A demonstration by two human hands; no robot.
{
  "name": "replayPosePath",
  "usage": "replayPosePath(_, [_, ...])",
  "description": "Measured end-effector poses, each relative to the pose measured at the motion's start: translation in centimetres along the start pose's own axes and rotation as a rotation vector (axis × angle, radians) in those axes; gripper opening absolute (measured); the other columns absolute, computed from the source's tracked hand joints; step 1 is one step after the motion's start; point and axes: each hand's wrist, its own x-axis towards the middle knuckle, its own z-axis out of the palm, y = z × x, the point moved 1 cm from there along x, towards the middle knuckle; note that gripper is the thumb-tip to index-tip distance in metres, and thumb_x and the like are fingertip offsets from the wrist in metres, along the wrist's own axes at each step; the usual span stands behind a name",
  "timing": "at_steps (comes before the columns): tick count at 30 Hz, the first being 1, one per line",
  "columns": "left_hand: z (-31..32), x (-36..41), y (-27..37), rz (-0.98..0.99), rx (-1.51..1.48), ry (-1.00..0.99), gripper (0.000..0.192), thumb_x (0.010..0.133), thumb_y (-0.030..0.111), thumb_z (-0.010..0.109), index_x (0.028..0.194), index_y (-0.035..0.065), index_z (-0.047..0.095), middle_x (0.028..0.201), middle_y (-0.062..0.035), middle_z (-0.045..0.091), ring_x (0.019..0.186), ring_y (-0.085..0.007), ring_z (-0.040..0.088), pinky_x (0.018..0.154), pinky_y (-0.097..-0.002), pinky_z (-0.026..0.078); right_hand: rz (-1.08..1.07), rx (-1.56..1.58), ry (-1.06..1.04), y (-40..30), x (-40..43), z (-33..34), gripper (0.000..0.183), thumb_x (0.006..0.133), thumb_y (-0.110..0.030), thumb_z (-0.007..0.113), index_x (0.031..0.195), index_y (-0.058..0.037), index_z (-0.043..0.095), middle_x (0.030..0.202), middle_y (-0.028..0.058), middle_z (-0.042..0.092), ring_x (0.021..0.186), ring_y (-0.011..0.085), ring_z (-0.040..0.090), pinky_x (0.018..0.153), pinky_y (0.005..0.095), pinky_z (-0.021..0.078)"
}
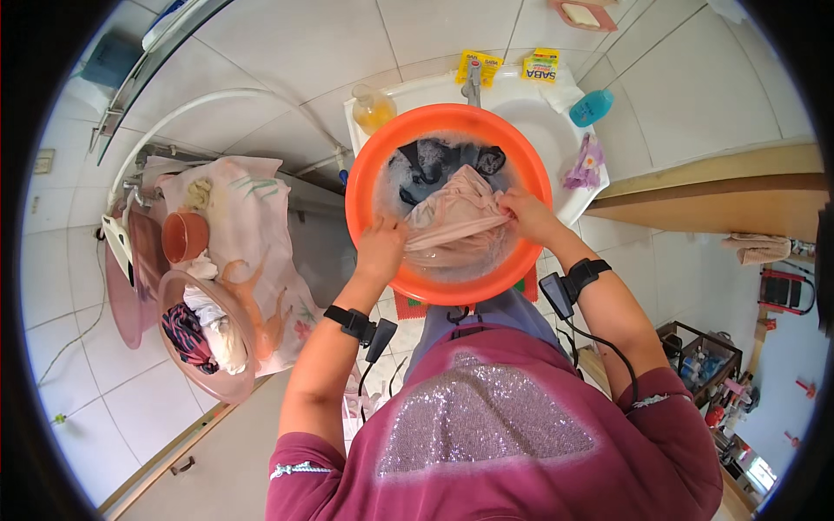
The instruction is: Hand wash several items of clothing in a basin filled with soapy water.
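An orange plastic basin (449, 296) rests over a white washbasin (567, 143) and holds soapy water. Spread over the suds, a wet pale pink garment (462, 202) is gripped at both ends. My left hand (381, 244) pinches its left edge near the basin's rim, while my right hand (524, 211) has its right edge between the fingers. The cloth's edge is stretched between the two hands, and its lower part lies in the water. Dark wet clothes (436, 163) float behind it. A grey tap (474, 78) stands just past the basin's far rim.
A glass jug with yellow liquid (373, 111), yellow packets (540, 65), a blue bottle (591, 107) and a purple cloth (586, 159) sit around the washbasin. At left, a pink tub (241, 384) with clothes and a brown pot (185, 238) stand by a draped sheet (228, 215). A wooden edge (710, 202) juts in at right.
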Motion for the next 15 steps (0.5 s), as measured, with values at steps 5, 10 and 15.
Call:
replayPosePath(5, [0.1, 0.1, 1.4, 0.021, 0.074, -0.259, 0.030, 0.062, 0.014, 0.069, 0.087, 0.0065, 0.055, 0.094, -0.0105, 0.052, 0.089, -0.0270, 0.053, 0.073, -0.0360, 0.045, -0.068, -0.165, 0.047, -1.2, -0.9, 0.9, 0.025, 0.063, -0.002, 0.061, 0.086, -0.0087, 0.056, 0.093, 0.0077, 0.052, 0.093, 0.0258, 0.049, 0.076, 0.0329, 0.0434])
replayPosePath(10, [2.5, 1.6, 4.1, 0.006, -0.343, -0.326, 0.039, 0.062, 0.018, 0.071, 0.094, 0.0039, 0.054, 0.101, -0.0138, 0.051, 0.093, -0.0325, 0.053, 0.076, -0.0396, 0.045, -0.292, -0.399, 0.031, -1.6, 0.0, 1.3, 0.025, 0.067, -0.007, 0.060, 0.091, -0.0111, 0.058, 0.099, 0.0045, 0.051, 0.100, 0.0227, 0.046, 0.079, 0.0330, 0.0423])
replayPosePath(15, [3.9, 2.7, 3.7, -0.123, -0.385, -0.270, 0.039, 0.067, 0.012, 0.068, 0.102, 0.0022, 0.052, 0.097, -0.0134, 0.054, 0.098, -0.0292, 0.053, 0.078, -0.0389, 0.045, -0.019, 0.366, -0.047, -0.6, 2.1, 0.7, 0.026, 0.078, -0.015, 0.059, 0.102, -0.0088, 0.051, 0.089, 0.0014, 0.052, 0.086, 0.0129, 0.051, 0.073, 0.0274, 0.0439])
